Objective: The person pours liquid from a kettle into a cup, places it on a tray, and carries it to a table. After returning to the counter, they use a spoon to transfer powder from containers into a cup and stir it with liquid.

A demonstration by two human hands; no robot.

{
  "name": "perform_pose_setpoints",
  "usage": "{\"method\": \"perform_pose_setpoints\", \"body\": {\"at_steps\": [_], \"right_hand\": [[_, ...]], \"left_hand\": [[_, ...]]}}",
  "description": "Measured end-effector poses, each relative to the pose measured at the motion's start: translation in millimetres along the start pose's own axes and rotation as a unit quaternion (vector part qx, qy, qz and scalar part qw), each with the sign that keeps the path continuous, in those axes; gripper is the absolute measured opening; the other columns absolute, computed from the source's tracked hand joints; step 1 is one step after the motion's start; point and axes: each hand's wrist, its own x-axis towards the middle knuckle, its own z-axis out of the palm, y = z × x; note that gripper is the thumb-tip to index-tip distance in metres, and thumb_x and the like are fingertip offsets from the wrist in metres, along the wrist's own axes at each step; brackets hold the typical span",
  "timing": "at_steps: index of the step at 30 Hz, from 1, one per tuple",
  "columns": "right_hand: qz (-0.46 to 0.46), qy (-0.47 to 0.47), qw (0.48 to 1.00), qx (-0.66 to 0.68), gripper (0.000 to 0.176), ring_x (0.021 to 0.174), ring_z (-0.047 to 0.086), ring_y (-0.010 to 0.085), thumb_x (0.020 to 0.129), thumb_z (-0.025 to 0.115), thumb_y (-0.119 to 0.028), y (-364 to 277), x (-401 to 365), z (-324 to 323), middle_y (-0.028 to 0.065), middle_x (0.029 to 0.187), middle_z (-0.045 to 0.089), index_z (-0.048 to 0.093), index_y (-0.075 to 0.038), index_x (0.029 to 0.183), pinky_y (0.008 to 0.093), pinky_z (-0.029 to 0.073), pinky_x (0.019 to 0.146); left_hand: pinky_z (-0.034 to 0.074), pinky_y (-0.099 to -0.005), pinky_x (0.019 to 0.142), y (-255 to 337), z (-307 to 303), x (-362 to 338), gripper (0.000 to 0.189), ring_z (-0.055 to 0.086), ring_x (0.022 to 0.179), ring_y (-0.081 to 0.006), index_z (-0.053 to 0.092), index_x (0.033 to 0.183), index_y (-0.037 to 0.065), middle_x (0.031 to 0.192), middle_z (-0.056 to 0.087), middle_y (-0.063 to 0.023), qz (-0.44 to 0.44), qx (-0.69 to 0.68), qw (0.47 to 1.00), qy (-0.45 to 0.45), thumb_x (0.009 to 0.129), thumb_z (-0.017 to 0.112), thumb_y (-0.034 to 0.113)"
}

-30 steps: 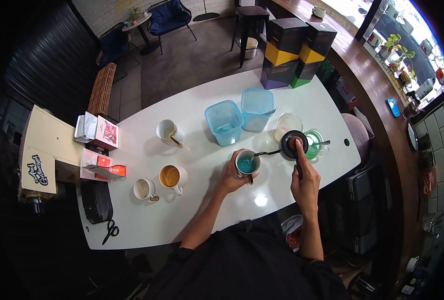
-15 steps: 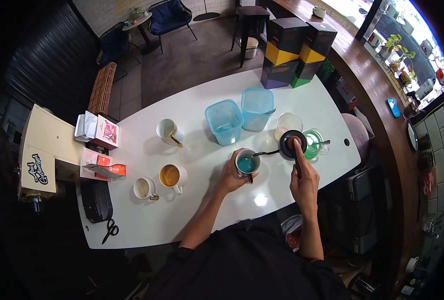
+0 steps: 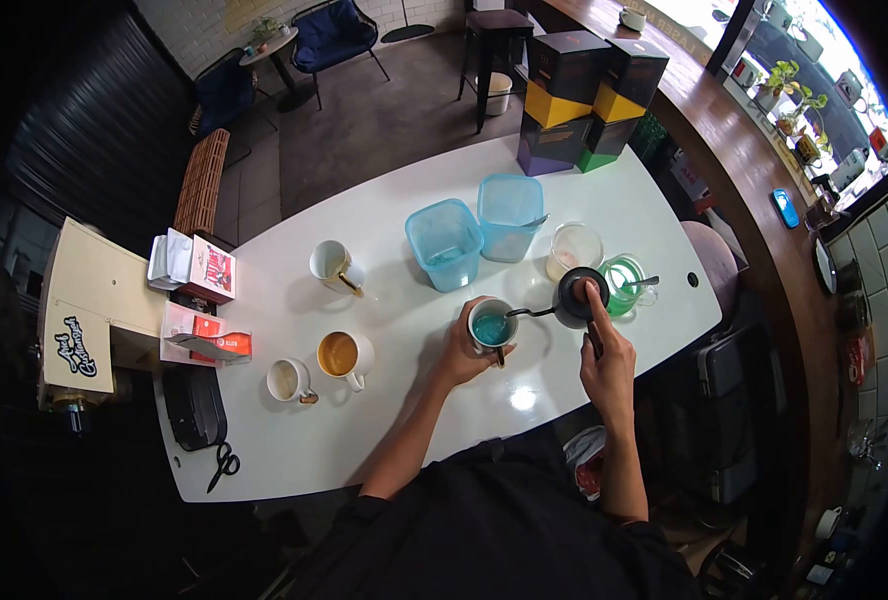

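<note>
My left hand (image 3: 461, 352) is wrapped round a mug (image 3: 505, 352) with blue-green liquid (image 3: 491, 328) inside, its handle pointing toward me. In my right hand (image 3: 609, 362) is a small black gooseneck kettle (image 3: 573, 300), tipped to the left, with a finger pressed on its lid. The kettle's thin spout (image 3: 532, 312) reaches to the mug's rim; I cannot make out a stream. Close behind the kettle stand a clear cup (image 3: 576, 243) and a glass cup of green liquid (image 3: 621, 278) with a spoon in it.
Two blue plastic tubs (image 3: 446, 243) stand beyond the mug. To the left are a white mug with a gold handle (image 3: 334, 262), a mug of brown liquid (image 3: 345, 356) and a small cup (image 3: 285, 380). Black scissors (image 3: 224, 466) lie near the edge. Stacked boxes (image 3: 567, 95) rise at the back.
The kettle has tipped further to the left over the mug, showing more of its side. My left hand and the mug keep their place; the whole view has shifted slightly.
</note>
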Motion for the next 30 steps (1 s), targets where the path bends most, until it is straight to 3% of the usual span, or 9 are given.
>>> {"method": "perform_pose_setpoints", "body": {"at_steps": [2,4,5,7,10,16,19,22,30], "right_hand": [[0.02,-0.011,0.999,0.03,0.084,0.081,0.064,0.0379,0.075,0.052,0.016,7.8,-0.8,4.5,0.0265,0.101,0.064,0.037,-0.022,0.148,0.0436,0.05,0.075],[-0.001,0.01,0.994,0.108,0.076,0.065,0.054,0.0111,0.081,0.047,0.016,19.9,-1.2,11.8,0.0094,0.08,0.06,0.038,-0.018,0.149,0.0259,0.047,0.065],[-0.001,0.01,0.994,0.108,0.076,0.065,0.054,0.0111,0.081,0.047,0.016,22.0,-2.0,10.8,0.0094,0.08,0.06,0.038,-0.018,0.149,0.0259,0.047,0.065],[0.084,-0.047,0.98,0.175,0.078,0.099,0.065,0.0218,0.081,0.046,0.017,22.4,-2.5,8.5,0.022,0.123,0.061,0.032,-0.017,0.15,0.0402,0.05,0.095],[0.112,-0.043,0.967,0.225,0.078,0.108,0.059,0.0179,0.081,0.044,0.018,24.5,-4.3,12.9,0.0187,0.135,0.054,0.031,-0.014,0.15,0.0417,0.049,0.098],[0.092,-0.01,0.977,0.19,0.078,0.127,0.049,0.0306,0.08,0.043,0.02,50.6,-12.1,24.5,0.0171,0.145,0.045,0.029,-0.01,0.15,0.0443,0.042,0.107],[0.095,-0.009,0.98,0.175,0.078,0.13,0.043,0.036,0.078,0.042,0.02,54.6,-17.1,22.4,0.0186,0.145,0.044,0.028,-0.009,0.149,0.046,0.039,0.109],[0.111,-0.013,0.982,0.154,0.079,0.13,0.043,0.037,0.077,0.042,0.02,56.0,-22.3,20.2,0.0203,0.144,0.043,0.028,-0.009,0.149,0.0461,0.04,0.108],[0.109,-0.015,0.986,0.129,0.081,0.126,0.046,0.0386,0.076,0.042,0.02,61.9,-26.9,23.7,0.0218,0.14,0.047,0.028,-0.011,0.149,0.0457,0.042,0.107]], "left_hand": [[0.049,-0.033,0.091,-0.2,0.3,-0.1,0.073,0.058,0.106,-0.0169,0.045,0.126,0.008,0.114,0.059,-0.0064,0.001,0.004,1.0,0.004,0.067,0.087,0.011],[0.049,-0.0331,0.091,0.2,0.8,0.6,0.073,0.058,0.106,-0.0169,0.045,0.126,0.008,0.114,0.059,-0.0064,0.003,0.008,1.0,0.007,0.067,0.087,0.012],[0.049,-0.0331,0.091,0.7,0.7,0.8,0.073,0.058,0.106,-0.017,0.045,0.126,0.008,0.114,0.059,-0.0063,-0.004,0.011,1.0,0.007,0.067,0.087,0.012],[0.049,-0.033,0.091,2.4,-0.1,0.8,0.073,0.058,0.106,-0.017,0.045,0.126,0.008,0.114,0.059,-0.0062,-0.01,0.014,1.0,0.007,0.067,0.087,0.012],[0.048,-0.0327,0.092,6.2,-1.6,0.0,0.073,0.058,0.106,-0.0169,0.045,0.127,0.008,0.114,0.059,-0.0063,-0.024,0.019,1.0,-0.003,0.067,0.087,0.013],[0.051,-0.0352,0.085,-0.2,0.1,1.4,0.073,0.062,0.099,-0.0209,0.046,0.125,0.008,0.108,0.061,-0.0084,0.025,0.021,0.999,0.024,0.065,0.087,0.014],[0.051,-0.0348,0.086,0.9,-0.8,1.3,0.072,0.062,0.099,-0.0197,0.047,0.125,0.008,0.109,0.061,-0.0081,0.031,0.005,0.999,0.023,0.065,0.087,0.013],[0.05,-0.034,0.087,7.3,-2.0,-2.6,0.072,0.061,0.1,-0.0186,0.048,0.124,0.007,0.109,0.061,-0.0082,0.0,-0.004,1.0,0.023,0.064,0.088,0.012],[0.049,-0.0309,0.089,10.8,-14.3,-14.5,0.073,0.058,0.101,-0.0152,0.047,0.123,0.004,0.114,0.058,-0.0075,0.073,-0.008,0.996,0.055,0.064,0.089,0.011]]}}
